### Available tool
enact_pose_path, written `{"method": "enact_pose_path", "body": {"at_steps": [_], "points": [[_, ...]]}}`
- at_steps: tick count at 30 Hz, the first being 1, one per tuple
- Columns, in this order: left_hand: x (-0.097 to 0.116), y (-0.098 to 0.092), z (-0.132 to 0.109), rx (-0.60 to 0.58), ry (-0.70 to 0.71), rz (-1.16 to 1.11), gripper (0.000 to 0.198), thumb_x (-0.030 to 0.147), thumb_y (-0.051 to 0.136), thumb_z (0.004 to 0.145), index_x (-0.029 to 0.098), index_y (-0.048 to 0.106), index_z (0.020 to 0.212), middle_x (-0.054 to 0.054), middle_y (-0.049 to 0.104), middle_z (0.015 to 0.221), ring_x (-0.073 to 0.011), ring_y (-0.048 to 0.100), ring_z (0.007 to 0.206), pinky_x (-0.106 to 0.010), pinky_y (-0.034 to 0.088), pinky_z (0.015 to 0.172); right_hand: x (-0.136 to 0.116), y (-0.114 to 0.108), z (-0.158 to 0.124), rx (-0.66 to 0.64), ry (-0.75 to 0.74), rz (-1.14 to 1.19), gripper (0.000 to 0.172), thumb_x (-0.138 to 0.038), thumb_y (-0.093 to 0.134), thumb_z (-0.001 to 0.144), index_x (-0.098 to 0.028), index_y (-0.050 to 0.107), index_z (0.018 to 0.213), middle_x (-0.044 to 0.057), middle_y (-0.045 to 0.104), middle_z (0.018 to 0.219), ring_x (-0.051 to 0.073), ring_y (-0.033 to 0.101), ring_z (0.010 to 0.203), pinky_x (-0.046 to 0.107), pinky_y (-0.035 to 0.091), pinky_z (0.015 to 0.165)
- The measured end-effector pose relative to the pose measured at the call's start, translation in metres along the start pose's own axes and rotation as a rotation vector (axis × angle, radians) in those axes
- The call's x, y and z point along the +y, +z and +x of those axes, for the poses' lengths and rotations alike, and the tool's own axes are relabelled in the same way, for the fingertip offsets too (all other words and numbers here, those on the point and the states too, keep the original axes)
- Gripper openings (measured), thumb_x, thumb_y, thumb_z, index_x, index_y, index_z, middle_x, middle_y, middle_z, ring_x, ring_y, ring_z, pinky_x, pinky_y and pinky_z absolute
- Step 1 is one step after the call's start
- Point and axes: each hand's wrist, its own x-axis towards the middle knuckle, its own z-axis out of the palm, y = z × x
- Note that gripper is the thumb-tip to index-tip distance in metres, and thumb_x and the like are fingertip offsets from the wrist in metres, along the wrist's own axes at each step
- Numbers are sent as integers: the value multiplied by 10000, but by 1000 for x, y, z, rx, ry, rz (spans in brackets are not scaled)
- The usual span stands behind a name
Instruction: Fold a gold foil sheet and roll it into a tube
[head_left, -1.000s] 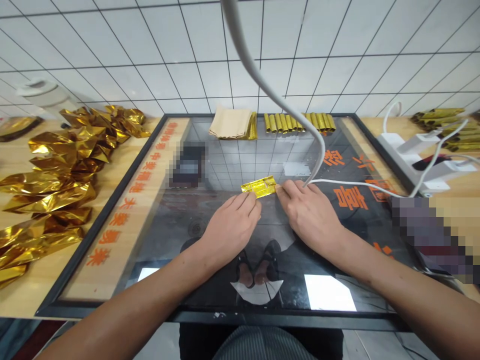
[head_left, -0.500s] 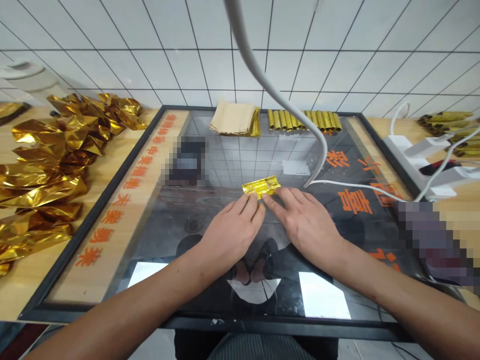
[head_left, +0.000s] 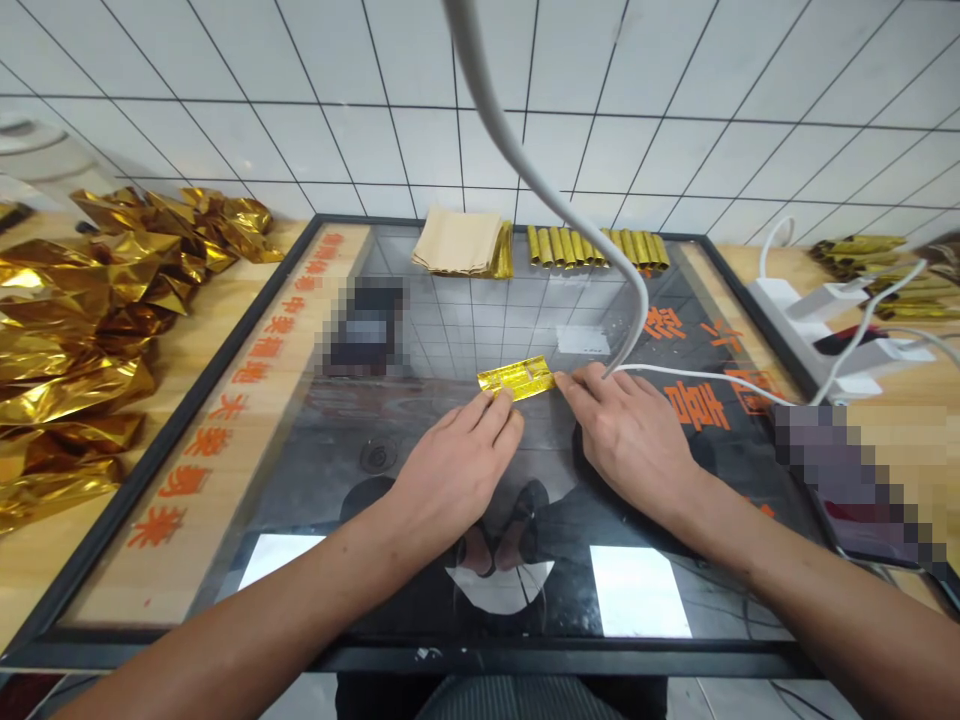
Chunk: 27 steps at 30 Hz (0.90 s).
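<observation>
A small strip of gold foil paper (head_left: 534, 374), creased and partly folded along its length, lies on the dark glass panel. At its near left edge, my left hand (head_left: 461, 455) presses down with bent fingers held close together. My right hand (head_left: 637, 430) has its fingertips at the strip's right end, closed at the corner; the thumb is mostly hidden. Behind the strip stand a stack of tan-backed gold paper sheets (head_left: 455, 241) and a row of rolled gold paper tubes (head_left: 559, 247).
Crumpled gold foil (head_left: 112, 280) covers the left side. A thick grey flexible stalk (head_left: 540, 190) reaches down in front of me near my right hand. A white power strip (head_left: 791, 325) with chargers and cables stands at the right, beside more gold rolls (head_left: 855, 252). A tiled wall closes the back.
My right hand has shifted right, from the strip's near edge to its right end. My left hand stays on the near left edge. The view has shifted slightly.
</observation>
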Motion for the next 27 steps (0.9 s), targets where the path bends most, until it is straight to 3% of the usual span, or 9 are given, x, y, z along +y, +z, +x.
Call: {"method": "enact_pose_path", "body": {"at_steps": [4,9,16,22,27], "points": [[0,2,0,5,-2,-5,351,138,492,1085,70,620,1405,-190,622,1534,-320,610,1398,-448,592,1062,-2,3,1,2,-29,0,509,-45,506,1012,-133,624,1499,135,716,1183,269,610,964,405,447,815],[-2,6,-2,35,-29,-28,342,185,453,1122,75,638,1388,-184,657,1496,-293,628,1383,-435,585,1070,-3,3,3,-32,-26,-4,490,-58,491,1025,-137,638,1486,140,699,1189,268,598,947,403,463,807],[-6,3,0,63,-94,-68,324,197,459,1121,70,662,1340,-161,742,1294,-276,699,1181,-424,594,991,3,6,5,-3,-33,37,472,-43,456,1028,-128,660,1445,142,703,1158,242,601,900,379,461,794],[-8,3,8,68,-138,-84,262,219,486,1125,107,710,1205,-118,738,1114,-266,670,1053,-426,563,939,16,8,13,-1,-36,194,335,-231,469,1125,-178,758,1286,86,712,1058,196,582,790,344,416,691],[-12,8,16,131,-152,-37,211,248,546,1110,141,727,1093,-83,700,1035,-250,622,975,-392,531,866,19,12,19,40,-36,213,357,-275,450,1146,-162,787,1182,103,719,1024,216,640,897,334,425,716]]}}
